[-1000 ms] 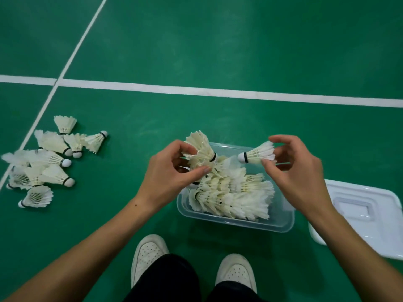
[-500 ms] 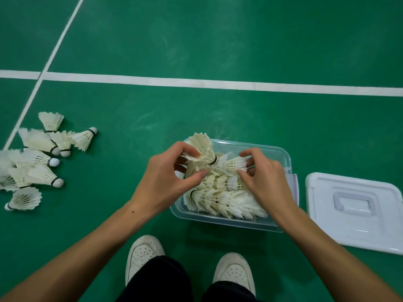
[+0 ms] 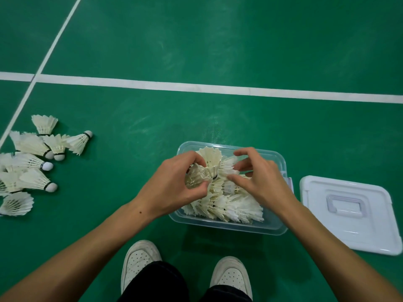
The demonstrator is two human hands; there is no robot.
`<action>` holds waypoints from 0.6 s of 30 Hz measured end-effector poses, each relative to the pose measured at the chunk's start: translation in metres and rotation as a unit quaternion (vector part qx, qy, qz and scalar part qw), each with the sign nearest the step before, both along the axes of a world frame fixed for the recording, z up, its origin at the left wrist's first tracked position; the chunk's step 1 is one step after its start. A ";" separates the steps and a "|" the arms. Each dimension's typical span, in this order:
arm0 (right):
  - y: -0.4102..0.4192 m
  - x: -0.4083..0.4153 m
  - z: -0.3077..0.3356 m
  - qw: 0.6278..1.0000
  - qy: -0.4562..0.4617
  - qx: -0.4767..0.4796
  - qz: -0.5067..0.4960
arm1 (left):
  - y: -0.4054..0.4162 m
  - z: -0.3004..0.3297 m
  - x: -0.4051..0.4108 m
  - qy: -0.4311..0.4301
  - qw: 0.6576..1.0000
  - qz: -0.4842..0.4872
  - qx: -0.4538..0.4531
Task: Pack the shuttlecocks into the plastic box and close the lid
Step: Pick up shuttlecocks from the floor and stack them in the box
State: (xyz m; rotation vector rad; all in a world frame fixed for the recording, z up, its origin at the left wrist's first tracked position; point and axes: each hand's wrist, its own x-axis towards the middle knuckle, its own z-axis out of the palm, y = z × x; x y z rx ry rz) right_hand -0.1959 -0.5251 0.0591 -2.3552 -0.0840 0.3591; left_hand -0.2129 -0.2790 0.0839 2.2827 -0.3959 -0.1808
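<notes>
A clear plastic box (image 3: 280, 228) sits on the green floor in front of my feet, filled with several white feather shuttlecocks (image 3: 235, 209) lying in rows. Over its left half, my left hand (image 3: 174, 186) grips a few shuttlecocks (image 3: 210, 163), feathers fanning upward. My right hand (image 3: 259, 177) reaches in from the right, its thumb and fingers pinching the feathers of a shuttlecock (image 3: 229, 168) beside the left-hand bunch. The white lid (image 3: 353, 214) lies flat on the floor to the right of the box, handle side up.
A loose pile of several shuttlecocks (image 3: 32, 164) lies on the floor at the left. White court lines (image 3: 196, 87) cross the green floor beyond the box. My two white shoes (image 3: 139, 260) stand just below the box.
My right hand brought its shuttlecock from above the box's right side down into the box, close to my left hand. The left hand kept its bunch and sank slightly.
</notes>
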 end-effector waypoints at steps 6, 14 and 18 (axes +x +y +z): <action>-0.013 -0.003 0.038 0.986 -0.152 0.017 0.073 | -0.008 0.008 0.019 -0.003 0.996 -0.063 0.062; -0.004 0.001 0.036 0.973 -0.178 0.011 0.148 | -0.013 0.012 0.031 0.003 0.993 -0.108 0.040; -0.009 -0.002 0.032 0.973 -0.184 0.001 0.141 | -0.012 0.011 0.027 0.041 0.995 -0.094 -0.012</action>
